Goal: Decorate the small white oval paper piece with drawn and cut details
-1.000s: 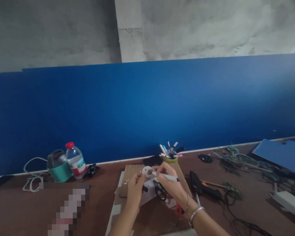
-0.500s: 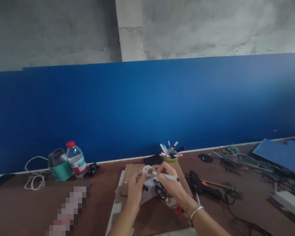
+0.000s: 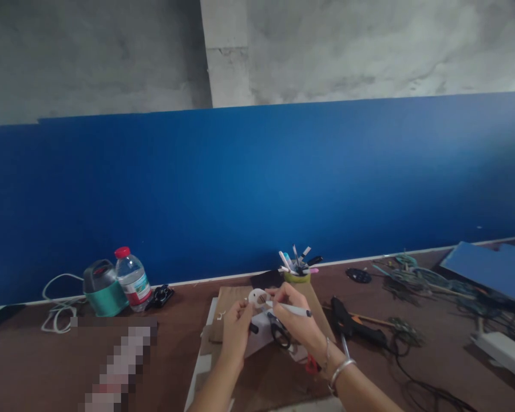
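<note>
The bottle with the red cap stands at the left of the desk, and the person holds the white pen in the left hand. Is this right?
Not quite: the white pen is in the right hand; the left hand holds a round white piece, as the head view shows. The bottle with the red cap does stand at the left of the desk.

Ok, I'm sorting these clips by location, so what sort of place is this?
Probably a craft or workshop desk. A cup of pens and what looks like a glue gun lie within reach on the brown table, and the grey wall behind looks bare and unfinished.
</note>
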### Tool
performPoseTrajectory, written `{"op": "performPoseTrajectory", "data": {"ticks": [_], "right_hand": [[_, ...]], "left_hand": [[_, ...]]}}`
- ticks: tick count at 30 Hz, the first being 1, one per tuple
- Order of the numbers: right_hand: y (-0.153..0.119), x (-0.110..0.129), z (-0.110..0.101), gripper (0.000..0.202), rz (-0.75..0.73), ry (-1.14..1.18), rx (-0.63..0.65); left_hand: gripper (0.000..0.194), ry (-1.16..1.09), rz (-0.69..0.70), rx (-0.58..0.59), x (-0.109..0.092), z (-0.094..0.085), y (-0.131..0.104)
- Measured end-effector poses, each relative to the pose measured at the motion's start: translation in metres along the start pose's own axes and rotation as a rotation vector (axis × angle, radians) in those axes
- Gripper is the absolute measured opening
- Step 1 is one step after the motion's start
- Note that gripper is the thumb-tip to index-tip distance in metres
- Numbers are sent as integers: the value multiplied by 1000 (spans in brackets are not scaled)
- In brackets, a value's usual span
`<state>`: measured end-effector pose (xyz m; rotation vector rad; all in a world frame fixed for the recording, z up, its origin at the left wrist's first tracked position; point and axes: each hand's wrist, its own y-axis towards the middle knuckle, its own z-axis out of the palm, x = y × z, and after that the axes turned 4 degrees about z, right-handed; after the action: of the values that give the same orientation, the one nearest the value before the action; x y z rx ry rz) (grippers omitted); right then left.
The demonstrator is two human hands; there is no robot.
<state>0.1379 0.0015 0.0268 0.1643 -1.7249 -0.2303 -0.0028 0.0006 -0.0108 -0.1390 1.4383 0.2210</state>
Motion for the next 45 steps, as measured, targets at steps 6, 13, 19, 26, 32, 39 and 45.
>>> {"op": "performPoseTrajectory", "data": {"ticks": [6, 13, 19, 26, 32, 39, 45], "right_hand": [[3, -2, 0, 12, -31, 21, 2], [3, -3, 3, 12, -48, -17, -59], [2, -2, 3, 13, -56, -30, -67], [4, -7, 4, 15, -90, -76, -100], [5, -8, 4, 12, -81, -70, -103], [5, -7, 3, 11, -63, -24, -77], [4, -6, 3, 13, -51, -18, -54]], "left_hand": [[34, 2, 16, -8, -4, 1, -2], [36, 55, 2, 7, 0, 1, 0], [37, 48, 24, 23, 5, 1, 3], [37, 34, 14, 10, -3, 2, -2], [34, 39, 20, 24, 3, 1, 0], [34, 50, 27, 34, 8, 0, 3], [37, 35, 10, 25, 7, 1, 2]]}}
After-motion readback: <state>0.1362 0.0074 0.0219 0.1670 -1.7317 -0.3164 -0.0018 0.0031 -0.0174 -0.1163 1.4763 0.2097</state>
